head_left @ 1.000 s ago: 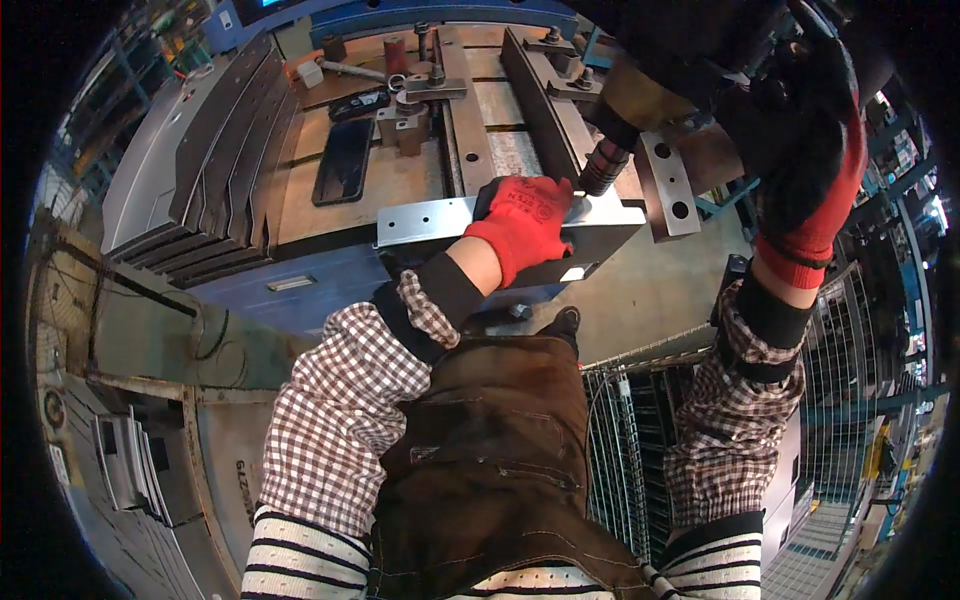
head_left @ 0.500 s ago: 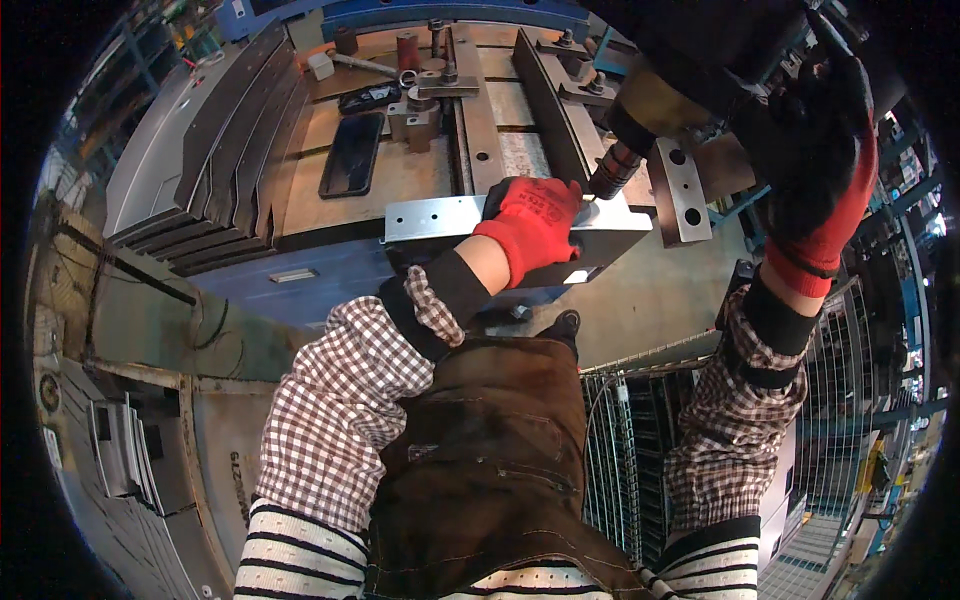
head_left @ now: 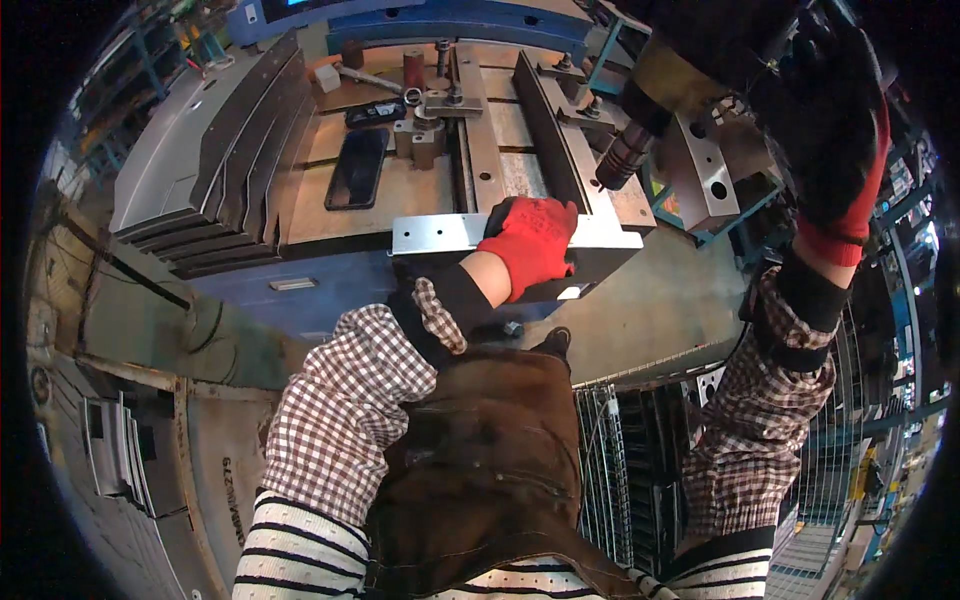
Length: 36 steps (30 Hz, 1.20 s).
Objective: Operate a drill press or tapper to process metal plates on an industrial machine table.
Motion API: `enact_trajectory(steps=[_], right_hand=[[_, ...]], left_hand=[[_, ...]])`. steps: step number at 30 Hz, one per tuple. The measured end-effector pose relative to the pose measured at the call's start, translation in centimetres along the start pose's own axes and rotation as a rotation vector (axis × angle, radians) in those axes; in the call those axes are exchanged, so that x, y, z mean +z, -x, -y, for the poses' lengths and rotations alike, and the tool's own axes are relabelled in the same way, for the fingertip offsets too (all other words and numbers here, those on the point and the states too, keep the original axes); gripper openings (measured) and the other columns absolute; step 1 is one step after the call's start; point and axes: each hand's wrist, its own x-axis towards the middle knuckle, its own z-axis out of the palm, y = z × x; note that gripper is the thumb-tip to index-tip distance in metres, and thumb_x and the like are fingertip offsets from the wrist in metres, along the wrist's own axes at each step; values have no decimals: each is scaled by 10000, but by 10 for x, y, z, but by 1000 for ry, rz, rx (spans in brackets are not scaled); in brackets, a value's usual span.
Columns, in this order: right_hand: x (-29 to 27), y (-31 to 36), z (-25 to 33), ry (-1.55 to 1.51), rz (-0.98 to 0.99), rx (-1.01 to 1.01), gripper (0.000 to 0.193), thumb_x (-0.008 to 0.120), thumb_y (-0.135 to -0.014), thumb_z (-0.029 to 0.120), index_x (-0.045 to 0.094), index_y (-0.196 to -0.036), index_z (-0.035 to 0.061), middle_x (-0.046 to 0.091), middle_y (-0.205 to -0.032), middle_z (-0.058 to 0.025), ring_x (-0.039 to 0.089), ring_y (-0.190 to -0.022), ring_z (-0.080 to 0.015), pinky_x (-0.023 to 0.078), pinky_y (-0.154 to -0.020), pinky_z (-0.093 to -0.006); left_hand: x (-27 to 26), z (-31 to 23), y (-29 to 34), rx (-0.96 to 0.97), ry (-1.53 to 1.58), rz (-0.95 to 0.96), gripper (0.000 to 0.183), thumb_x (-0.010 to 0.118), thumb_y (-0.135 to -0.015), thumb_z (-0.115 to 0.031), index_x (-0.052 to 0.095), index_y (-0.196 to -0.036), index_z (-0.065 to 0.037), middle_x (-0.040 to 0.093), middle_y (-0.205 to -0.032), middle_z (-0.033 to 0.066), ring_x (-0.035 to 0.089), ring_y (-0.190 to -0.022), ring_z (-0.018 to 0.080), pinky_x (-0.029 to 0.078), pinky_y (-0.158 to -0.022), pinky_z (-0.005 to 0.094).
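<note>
L hand (head_left: 530, 240): red-gloved, wrist bent, clasped over metal part (head_left: 440, 234).
R hand (head_left: 835, 150): raised R of table (head_left: 310, 215), fingers up by machine head (head_left: 680, 85); grip, can't tell.
Hands: well apart.
Drill chuck (head_left: 626, 157): I see it over table's near R corner, blocking from above.
Phone (head_left: 357, 172), sheet stack (head_left: 215, 165): table's L side.
Part: table's near edge, long axis L-R along it.
</note>
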Motion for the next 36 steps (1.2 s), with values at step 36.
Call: enact_trajectory(steps=[36], right_hand=[[136, 29, 50, 588, 44, -447, 483, 636, -804, 112, 494, -1263, 60, 578, -1185, -115, 566, -1053, -268, 399, -911, -405]], left_hand=[[42, 9, -12, 54, 26, -215, 612, 744, -624, -459, 543, -1028, -45, 617, -993, 124, 607, -960, 255, 413, -802, 419]])
